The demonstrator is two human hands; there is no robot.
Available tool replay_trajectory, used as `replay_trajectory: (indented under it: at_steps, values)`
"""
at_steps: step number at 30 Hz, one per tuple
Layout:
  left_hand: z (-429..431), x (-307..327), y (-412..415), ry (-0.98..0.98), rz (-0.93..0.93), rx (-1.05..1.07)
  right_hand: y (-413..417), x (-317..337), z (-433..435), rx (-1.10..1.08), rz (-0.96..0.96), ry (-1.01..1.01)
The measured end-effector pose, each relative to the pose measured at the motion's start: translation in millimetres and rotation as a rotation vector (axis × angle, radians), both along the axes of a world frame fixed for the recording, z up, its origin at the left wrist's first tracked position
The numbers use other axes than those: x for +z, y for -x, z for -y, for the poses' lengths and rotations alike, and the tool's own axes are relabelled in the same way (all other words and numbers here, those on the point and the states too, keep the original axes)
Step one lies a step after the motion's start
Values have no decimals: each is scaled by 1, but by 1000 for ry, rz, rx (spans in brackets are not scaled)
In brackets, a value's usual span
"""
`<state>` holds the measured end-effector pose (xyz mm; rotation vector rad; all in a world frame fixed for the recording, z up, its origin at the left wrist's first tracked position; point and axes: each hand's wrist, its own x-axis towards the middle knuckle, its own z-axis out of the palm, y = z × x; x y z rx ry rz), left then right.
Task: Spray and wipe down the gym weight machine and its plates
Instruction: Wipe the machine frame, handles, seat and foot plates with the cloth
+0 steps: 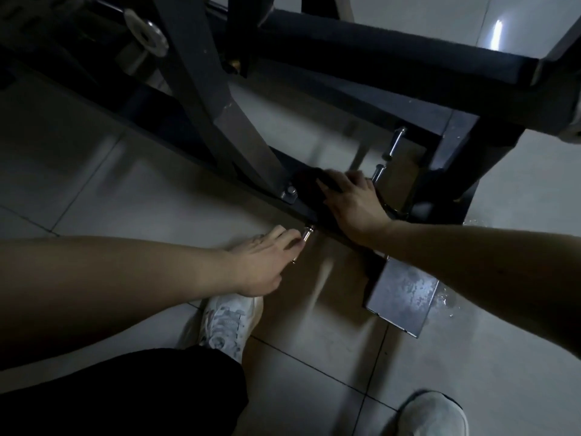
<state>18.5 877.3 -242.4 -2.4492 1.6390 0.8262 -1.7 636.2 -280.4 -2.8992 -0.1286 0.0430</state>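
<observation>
Where the cloth [309, 181] meets the frame [201, 89], chrome pegs [395, 143] stand close.

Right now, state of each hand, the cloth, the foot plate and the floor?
right hand: flat, pressing the cloth on the base bar
cloth: dark, bunched under the fingers
left hand: fingertips at the chrome pin, grip unclear
foot plate: wet
floor: droplets beside the foot plate

The person wears black trousers [125, 388] at 7 o'clock. A white sneaker with grey mottled patches [226, 325] shows near 6 o'clock and a plain whitish sneaker [434, 413] at 5 o'clock. Both forearms are bare. What looks like a thin ring [293, 262] sits on the left hand [261, 262].
</observation>
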Motion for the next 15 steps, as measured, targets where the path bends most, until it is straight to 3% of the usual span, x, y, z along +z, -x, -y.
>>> replay_trajectory:
  at_steps: [3, 8, 15]
  values:
    - [0, 4, -1, -23, -5, 10, -46, 5, -20, -119, -47, -24]
    - [2, 4, -2, -72, -32, 3, -109, -1, -48, -23, -139, -155]
    - [-2, 3, -3, -33, 12, -45, -3, 1, 4, 33, 28, -51]
